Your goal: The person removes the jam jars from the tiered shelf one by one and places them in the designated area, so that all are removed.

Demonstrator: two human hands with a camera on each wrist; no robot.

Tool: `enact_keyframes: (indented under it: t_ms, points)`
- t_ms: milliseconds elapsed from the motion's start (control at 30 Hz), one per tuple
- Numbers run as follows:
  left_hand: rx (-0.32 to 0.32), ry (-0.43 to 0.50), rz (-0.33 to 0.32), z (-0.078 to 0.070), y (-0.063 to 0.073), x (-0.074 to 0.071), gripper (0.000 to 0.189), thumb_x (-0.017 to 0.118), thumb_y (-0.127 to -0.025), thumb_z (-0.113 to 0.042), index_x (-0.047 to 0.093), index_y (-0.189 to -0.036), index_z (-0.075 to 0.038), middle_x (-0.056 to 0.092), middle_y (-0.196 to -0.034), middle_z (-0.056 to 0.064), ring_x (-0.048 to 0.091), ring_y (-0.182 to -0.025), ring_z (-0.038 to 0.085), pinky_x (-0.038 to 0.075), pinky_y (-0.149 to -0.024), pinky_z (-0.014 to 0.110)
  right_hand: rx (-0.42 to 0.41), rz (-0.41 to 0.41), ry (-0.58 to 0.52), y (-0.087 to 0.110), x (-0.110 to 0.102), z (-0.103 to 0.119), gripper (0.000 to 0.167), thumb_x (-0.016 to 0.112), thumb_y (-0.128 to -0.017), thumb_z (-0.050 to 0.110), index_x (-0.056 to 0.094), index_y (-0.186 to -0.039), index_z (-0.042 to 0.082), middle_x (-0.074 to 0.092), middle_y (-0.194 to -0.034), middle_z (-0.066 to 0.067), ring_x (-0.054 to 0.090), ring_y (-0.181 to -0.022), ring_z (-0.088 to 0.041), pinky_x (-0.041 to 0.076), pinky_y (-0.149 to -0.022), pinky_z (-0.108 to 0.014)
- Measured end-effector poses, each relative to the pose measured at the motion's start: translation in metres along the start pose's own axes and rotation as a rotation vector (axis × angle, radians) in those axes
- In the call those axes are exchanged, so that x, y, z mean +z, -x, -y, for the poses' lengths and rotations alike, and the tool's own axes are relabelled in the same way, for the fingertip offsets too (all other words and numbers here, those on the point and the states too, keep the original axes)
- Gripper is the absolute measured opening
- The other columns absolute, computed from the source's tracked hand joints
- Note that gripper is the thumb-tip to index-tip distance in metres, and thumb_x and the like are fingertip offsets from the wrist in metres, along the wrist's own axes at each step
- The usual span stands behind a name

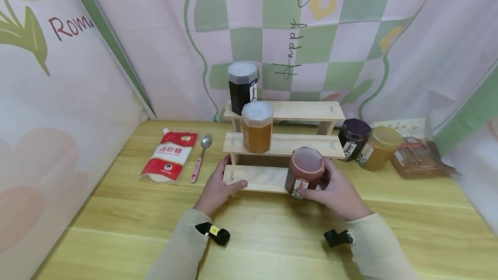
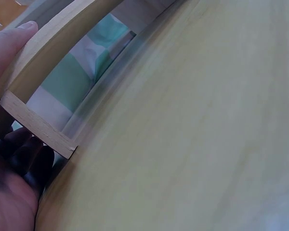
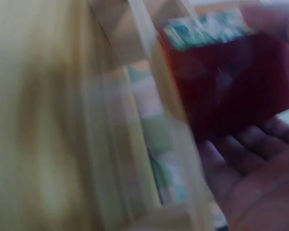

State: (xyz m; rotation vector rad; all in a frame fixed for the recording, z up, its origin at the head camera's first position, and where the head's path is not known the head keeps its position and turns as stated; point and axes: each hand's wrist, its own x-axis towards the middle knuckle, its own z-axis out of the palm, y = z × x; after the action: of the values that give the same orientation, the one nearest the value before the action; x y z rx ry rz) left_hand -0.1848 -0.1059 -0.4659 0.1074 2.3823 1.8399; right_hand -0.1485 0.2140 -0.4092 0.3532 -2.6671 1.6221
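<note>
My right hand (image 1: 338, 189) grips a jar of dark red jam (image 1: 305, 170) with a clear faceted lid, thumb across its label, at the right end of the lowest step of a three-tier wooden rack (image 1: 264, 178). The right wrist view shows the red jar (image 3: 226, 82) against the step's edge, blurred. My left hand (image 1: 219, 187) holds the left end of that step, its thumb on top; in the left wrist view the fingers (image 2: 31, 156) curl by the end support. An amber jar (image 1: 257, 131) stands on the middle step and a black jar (image 1: 242, 90) on the top one.
Right of the rack stand a dark purple jar (image 1: 353, 139) and a yellow jar (image 1: 377, 150), beside a brown packet (image 1: 420, 157). To the left lie a red and white sugar bag (image 1: 170, 155) and a spoon with a pink handle (image 1: 197, 167). A printed curtain (image 1: 288, 38) hangs behind.
</note>
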Motion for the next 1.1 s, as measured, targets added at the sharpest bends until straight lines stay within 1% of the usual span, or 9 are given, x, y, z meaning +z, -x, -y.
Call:
enact_keyframes:
  t_ms: [67,133,300,467,533,700,867,933,1100]
  points:
    - [0.003,0.0,0.001,0.001,0.001,0.0,0.106,0.087,-0.077,-0.043,0.024,-0.16,-0.02,0.035,-0.16,0.006,0.04,-0.142,0.027,0.031,-0.118,0.049,-0.008,0.027,0.022,0.0,-0.007,-0.004,0.088,0.092,-0.071,0.024,0.044,-0.143,0.007,0.06,-0.13,-0.013,0.06,-0.117,-0.029,0.05,-0.092,-0.02]
    - [0.0,-0.008,-0.004,0.001,0.001,0.0,0.106,0.086,-0.078,-0.043,0.025,-0.16,-0.02,0.034,-0.161,0.005,0.039,-0.142,0.027,0.03,-0.118,0.049,-0.019,0.038,0.033,0.0,-0.013,-0.006,0.087,0.093,-0.071,0.024,0.045,-0.142,0.008,0.062,-0.127,-0.012,0.062,-0.112,-0.025,0.052,-0.088,-0.021]
    - [-0.008,-0.025,-0.013,0.001,0.002,0.0,0.104,0.086,-0.078,-0.042,0.026,-0.16,-0.021,0.032,-0.162,0.005,0.035,-0.145,0.027,0.027,-0.119,0.05,-0.009,0.049,0.04,0.001,-0.025,-0.008,0.087,0.093,-0.072,0.024,0.046,-0.142,0.005,0.063,-0.125,-0.013,0.064,-0.105,-0.017,0.053,-0.086,-0.022]
    - [-0.014,-0.046,-0.02,0.0,0.002,0.0,0.104,0.086,-0.079,-0.043,0.025,-0.16,-0.02,0.031,-0.162,0.004,0.033,-0.146,0.027,0.026,-0.12,0.051,0.014,0.056,0.053,0.006,-0.038,-0.007,0.082,0.091,-0.074,0.023,0.047,-0.14,0.003,0.064,-0.119,-0.016,0.065,-0.095,-0.018,0.056,-0.078,-0.027]
    - [-0.013,-0.048,-0.021,-0.001,0.002,0.001,0.104,0.086,-0.079,-0.043,0.025,-0.16,-0.02,0.032,-0.162,0.004,0.033,-0.145,0.027,0.027,-0.119,0.051,0.004,0.056,0.061,0.007,-0.044,-0.008,0.08,0.091,-0.075,0.022,0.047,-0.14,0.003,0.064,-0.119,-0.016,0.065,-0.095,-0.016,0.056,-0.078,-0.026]
    - [0.003,-0.032,-0.018,-0.002,0.003,0.001,0.102,0.086,-0.08,-0.039,0.026,-0.16,-0.019,0.033,-0.161,0.005,0.035,-0.144,0.027,0.027,-0.119,0.051,-0.024,0.049,0.092,0.01,-0.058,-0.008,0.083,0.089,-0.076,0.019,0.045,-0.144,0.002,0.064,-0.124,-0.016,0.062,-0.105,-0.004,0.051,-0.086,-0.017]
    - [0.016,-0.038,-0.018,-0.005,0.004,0.001,0.101,0.085,-0.081,-0.039,0.026,-0.16,-0.018,0.034,-0.161,0.006,0.035,-0.144,0.028,0.027,-0.119,0.051,-0.04,0.016,0.073,0.014,-0.07,-0.011,0.085,0.088,-0.077,0.013,0.042,-0.147,0.002,0.063,-0.125,-0.018,0.063,-0.103,-0.004,0.052,-0.083,-0.017]
    - [0.018,-0.042,-0.017,-0.005,0.004,0.001,0.1,0.085,-0.081,-0.038,0.026,-0.16,-0.018,0.034,-0.161,0.006,0.035,-0.144,0.028,0.027,-0.119,0.051,-0.04,-0.004,0.085,0.017,-0.075,-0.012,0.082,0.088,-0.078,0.013,0.044,-0.146,0.002,0.064,-0.123,-0.015,0.064,-0.101,-0.004,0.053,-0.081,-0.018]
    - [0.023,-0.041,-0.012,-0.005,0.004,0.002,0.101,0.085,-0.081,-0.039,0.026,-0.16,-0.018,0.033,-0.161,0.006,0.035,-0.144,0.027,0.027,-0.119,0.05,-0.021,-0.054,0.121,0.023,-0.091,-0.014,0.075,0.086,-0.081,0.013,0.045,-0.143,0.002,0.065,-0.115,0.001,0.064,-0.096,-0.005,0.055,-0.075,-0.021]
